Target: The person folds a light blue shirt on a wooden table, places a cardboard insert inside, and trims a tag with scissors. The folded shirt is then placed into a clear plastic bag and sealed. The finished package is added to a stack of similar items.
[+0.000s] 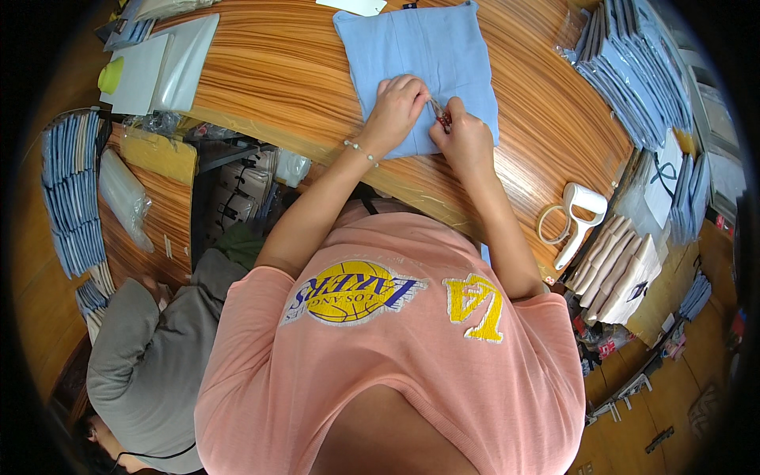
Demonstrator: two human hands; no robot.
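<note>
Pale-blue folded cloth [419, 59] pinned flat on wooden counter [277, 71] by clenched left hand [396, 107], steadying it for small snips [440, 115] gripped in right hand [463, 138]

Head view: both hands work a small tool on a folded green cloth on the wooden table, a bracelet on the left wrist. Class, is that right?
Not quite: the cloth is light blue, not green, as the head view shows. The rest holds: both hands, left hand and right hand, work a small tool on it, on the wooden table, bracelet on the left wrist.

I see a salmon-pink short-sleeved cotton T-shirt [396, 372] with a round yellow-and-purple chest emblem [354, 292], yellow numerals at three o'clock from it, and a pale beaded bracelet [361, 151] on the left wrist.
</note>
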